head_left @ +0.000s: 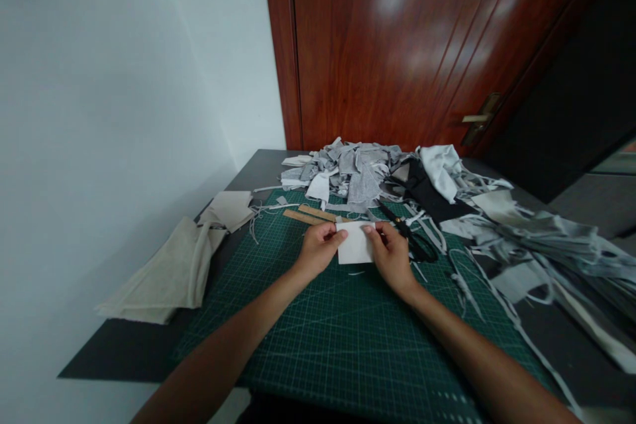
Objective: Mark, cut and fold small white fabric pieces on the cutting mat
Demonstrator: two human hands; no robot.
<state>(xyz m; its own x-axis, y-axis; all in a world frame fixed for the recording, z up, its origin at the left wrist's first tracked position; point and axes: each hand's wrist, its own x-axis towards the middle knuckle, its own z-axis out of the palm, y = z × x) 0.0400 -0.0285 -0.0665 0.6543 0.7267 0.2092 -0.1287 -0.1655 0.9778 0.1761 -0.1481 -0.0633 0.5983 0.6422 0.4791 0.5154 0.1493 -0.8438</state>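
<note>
Between my two hands is a small off-white fabric square (356, 245), held by its upper corners over the green cutting mat (318, 338). My left hand (320, 248) pinches the left corner between thumb and fingers. The right corner is pinched by my right hand (391, 253). Just beyond the square lie two wooden rulers (304, 216), partly hidden by my left hand and the fabric. Black-handled scissors (422, 248) rest on the mat beside my right hand, their blades pointing away from me.
A heap of grey and white fabric scraps (362, 169) covers the table's far side. Black cloth (430, 192) and more strips (541, 245) lie to the right. Folded beige cloth (171, 271) and a stack of off-white pieces (229, 209) sit left, near the wall. A wooden door (387, 46) stands behind.
</note>
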